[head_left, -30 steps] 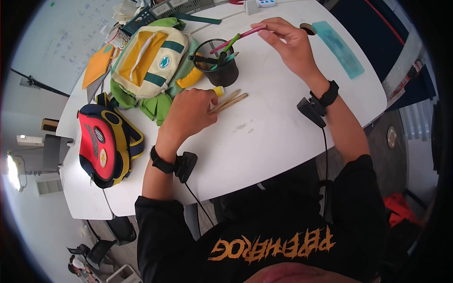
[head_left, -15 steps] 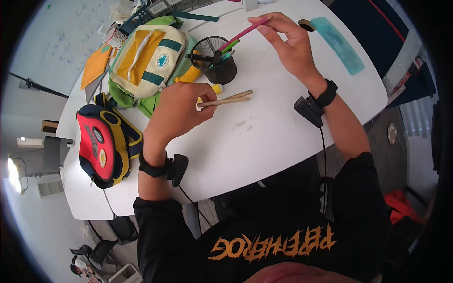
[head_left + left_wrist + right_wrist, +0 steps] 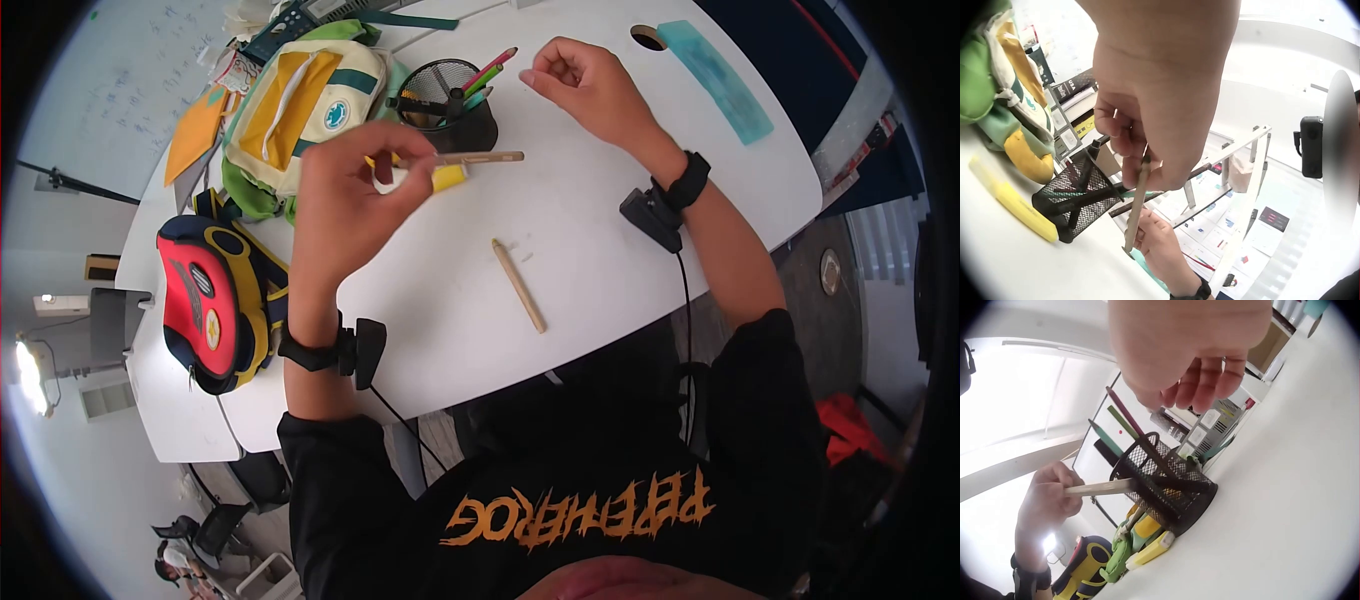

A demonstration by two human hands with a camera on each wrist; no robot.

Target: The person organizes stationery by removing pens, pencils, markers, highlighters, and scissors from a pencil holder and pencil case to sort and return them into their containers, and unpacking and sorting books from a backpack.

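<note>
A tan wooden pencil [image 3: 492, 157] is pinched between thumb and fingers of my left hand [image 3: 358, 195], held above the table; the left wrist view shows this pencil [image 3: 1137, 209] too. A second tan pencil [image 3: 519, 286] lies on the table nearer the front edge. Beyond my left hand stands a black mesh cup [image 3: 470, 130] with pink, green and teal pencils and black pens in it. My right hand [image 3: 600, 100] is raised to the right of the cup, holding nothing, fingers curled inward. A yellow highlighter [image 3: 1019, 209] lies beside the cup.
A cream and green backpack [image 3: 345, 85] lies at the back left, with a red and navy bag [image 3: 205, 300] in front of it. A teal translucent strip [image 3: 715, 85] lies at the right beside a round hole in the table. An orange envelope [image 3: 195, 130] is at the far left.
The right hand has let go of the pink pencil, now in the cup. The left hand has moved up and left, keeping one tan pencil; the other has dropped to the table.
</note>
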